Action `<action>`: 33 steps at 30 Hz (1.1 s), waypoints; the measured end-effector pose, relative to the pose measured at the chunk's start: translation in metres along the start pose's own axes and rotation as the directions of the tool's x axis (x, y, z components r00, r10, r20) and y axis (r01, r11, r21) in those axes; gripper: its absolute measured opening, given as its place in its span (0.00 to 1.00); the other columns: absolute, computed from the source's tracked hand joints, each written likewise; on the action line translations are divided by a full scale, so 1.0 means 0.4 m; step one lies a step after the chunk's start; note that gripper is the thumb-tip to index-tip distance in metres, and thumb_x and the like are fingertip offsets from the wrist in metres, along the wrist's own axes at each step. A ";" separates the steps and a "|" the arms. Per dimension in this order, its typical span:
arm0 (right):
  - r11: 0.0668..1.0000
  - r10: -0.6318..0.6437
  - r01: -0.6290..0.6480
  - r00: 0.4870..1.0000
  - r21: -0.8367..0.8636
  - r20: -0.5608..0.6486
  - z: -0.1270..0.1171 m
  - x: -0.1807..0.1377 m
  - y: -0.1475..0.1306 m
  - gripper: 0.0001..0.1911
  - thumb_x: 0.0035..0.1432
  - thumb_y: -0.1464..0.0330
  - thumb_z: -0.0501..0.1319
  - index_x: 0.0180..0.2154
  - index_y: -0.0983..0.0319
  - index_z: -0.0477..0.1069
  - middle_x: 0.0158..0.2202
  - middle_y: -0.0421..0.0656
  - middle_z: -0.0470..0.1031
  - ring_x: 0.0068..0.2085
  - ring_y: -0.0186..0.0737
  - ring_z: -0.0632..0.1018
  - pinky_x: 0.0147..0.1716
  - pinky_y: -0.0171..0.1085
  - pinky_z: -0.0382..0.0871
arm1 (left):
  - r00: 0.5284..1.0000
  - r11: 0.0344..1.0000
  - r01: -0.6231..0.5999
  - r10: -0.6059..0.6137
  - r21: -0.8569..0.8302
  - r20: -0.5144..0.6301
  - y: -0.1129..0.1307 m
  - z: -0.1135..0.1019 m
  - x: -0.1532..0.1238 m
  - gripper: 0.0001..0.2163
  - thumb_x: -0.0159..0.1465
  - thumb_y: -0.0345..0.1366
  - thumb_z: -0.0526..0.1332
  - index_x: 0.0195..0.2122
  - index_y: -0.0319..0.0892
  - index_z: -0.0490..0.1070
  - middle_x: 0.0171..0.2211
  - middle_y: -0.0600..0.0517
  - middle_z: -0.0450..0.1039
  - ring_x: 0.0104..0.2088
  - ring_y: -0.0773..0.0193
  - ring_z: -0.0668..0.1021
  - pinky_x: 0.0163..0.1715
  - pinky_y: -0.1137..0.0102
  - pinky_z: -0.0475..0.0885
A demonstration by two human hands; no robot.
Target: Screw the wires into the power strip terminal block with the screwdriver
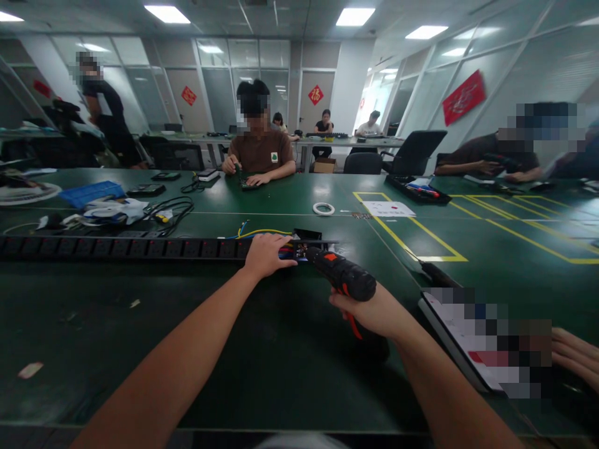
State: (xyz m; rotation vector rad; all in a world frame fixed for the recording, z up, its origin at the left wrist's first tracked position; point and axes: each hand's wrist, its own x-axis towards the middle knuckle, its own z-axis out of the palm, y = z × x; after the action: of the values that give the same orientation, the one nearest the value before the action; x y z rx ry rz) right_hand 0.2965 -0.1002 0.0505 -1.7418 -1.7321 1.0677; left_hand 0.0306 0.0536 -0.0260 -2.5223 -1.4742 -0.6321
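Observation:
A long black power strip (187, 248) with a row of sockets lies across the green table, running from the left edge to the middle. My left hand (266, 255) grips it near its right end, fingers over the top and thumb along the front. Beside the thumb the end is uncovered, with coloured wires and small parts (300, 251) showing. In my right hand (374, 308) is a black and orange cordless drill (344, 274), its nose pointing left at that uncovered end. Whether the tip touches it I cannot tell. Yellow and blue wires (262, 232) lie behind the strip.
Cables, a blue tray (91, 194) and bagged items lie at the back left. A white tape roll (324, 208) sits beyond the strip. At right are a screwdriver (440, 274), a white-topped box (468, 337) and another person's hand (578, 352). Someone (261, 146) works opposite.

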 end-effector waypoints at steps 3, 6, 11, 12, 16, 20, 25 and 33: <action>1.000 -0.010 0.010 1.000 -0.011 -0.007 0.002 0.000 -0.001 0.06 0.56 0.69 0.68 0.35 0.59 0.73 0.25 0.39 0.78 0.29 0.42 0.82 0.30 0.38 0.73 | 1.000 1.000 -0.007 0.007 0.003 -0.002 0.002 -0.002 0.000 0.36 0.65 0.63 0.71 0.67 0.47 0.76 0.62 0.42 0.80 0.59 0.42 0.79 0.59 0.52 0.68; 0.999 -0.017 0.017 1.000 -0.030 -0.006 0.002 0.000 -0.001 0.05 0.56 0.69 0.68 0.35 0.59 0.73 0.26 0.39 0.78 0.29 0.43 0.82 0.30 0.38 0.72 | 1.000 1.000 -0.013 0.013 0.001 -0.009 0.003 -0.002 0.000 0.36 0.65 0.63 0.71 0.68 0.47 0.75 0.62 0.42 0.81 0.59 0.42 0.79 0.59 0.52 0.68; 1.000 -0.010 0.010 1.000 0.016 0.002 0.002 -0.002 -0.001 0.07 0.56 0.68 0.68 0.39 0.60 0.76 0.26 0.39 0.78 0.29 0.43 0.81 0.30 0.39 0.73 | 1.000 1.000 -0.021 0.021 -0.006 -0.023 0.000 0.000 0.000 0.36 0.65 0.62 0.71 0.67 0.46 0.76 0.61 0.43 0.81 0.58 0.43 0.80 0.58 0.53 0.68; 0.999 -0.001 0.000 1.000 0.033 0.001 0.002 -0.002 -0.001 0.09 0.56 0.68 0.68 0.40 0.60 0.76 0.26 0.38 0.77 0.29 0.43 0.81 0.30 0.38 0.73 | 1.000 1.000 -0.021 0.021 -0.004 -0.023 -0.001 0.000 0.000 0.35 0.65 0.62 0.71 0.67 0.47 0.76 0.61 0.43 0.81 0.58 0.43 0.80 0.58 0.52 0.68; 0.998 0.015 -0.016 1.000 0.068 0.012 0.004 0.003 0.004 0.11 0.55 0.68 0.68 0.42 0.60 0.76 0.25 0.37 0.77 0.29 0.42 0.80 0.30 0.38 0.73 | 1.000 1.000 -0.023 0.023 0.001 -0.020 -0.001 -0.001 -0.001 0.36 0.65 0.63 0.71 0.67 0.47 0.76 0.60 0.43 0.81 0.58 0.43 0.80 0.58 0.52 0.69; 0.998 0.002 -0.003 1.000 0.059 0.013 0.004 0.005 0.005 0.12 0.55 0.68 0.68 0.43 0.60 0.76 0.26 0.37 0.77 0.29 0.42 0.80 0.30 0.38 0.73 | 0.999 1.000 -0.024 0.024 0.006 -0.028 0.001 -0.002 -0.002 0.36 0.65 0.63 0.71 0.68 0.47 0.75 0.61 0.43 0.81 0.58 0.43 0.80 0.57 0.52 0.69; 1.000 -0.010 0.010 1.000 0.028 0.016 0.001 0.002 0.001 0.08 0.56 0.67 0.68 0.40 0.60 0.75 0.26 0.38 0.78 0.30 0.43 0.81 0.31 0.39 0.73 | 1.000 1.000 -0.019 0.019 0.000 -0.023 0.000 -0.001 -0.004 0.36 0.65 0.63 0.71 0.68 0.47 0.76 0.61 0.43 0.81 0.59 0.42 0.79 0.58 0.52 0.68; 1.000 -0.018 0.018 1.000 -0.005 0.006 0.002 0.003 0.007 0.06 0.56 0.67 0.69 0.37 0.59 0.75 0.25 0.39 0.79 0.29 0.44 0.81 0.30 0.39 0.73 | 1.000 1.000 -0.021 0.021 -0.009 -0.022 0.000 -0.001 -0.004 0.36 0.65 0.63 0.71 0.68 0.47 0.76 0.62 0.43 0.80 0.60 0.42 0.79 0.59 0.51 0.68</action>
State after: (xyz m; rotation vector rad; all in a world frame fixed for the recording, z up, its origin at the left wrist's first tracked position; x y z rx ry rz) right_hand 0.2973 -0.0996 0.0477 -1.7247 -1.7525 1.0632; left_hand 0.0297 0.0523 -0.0263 -2.5256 -1.4393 -0.6630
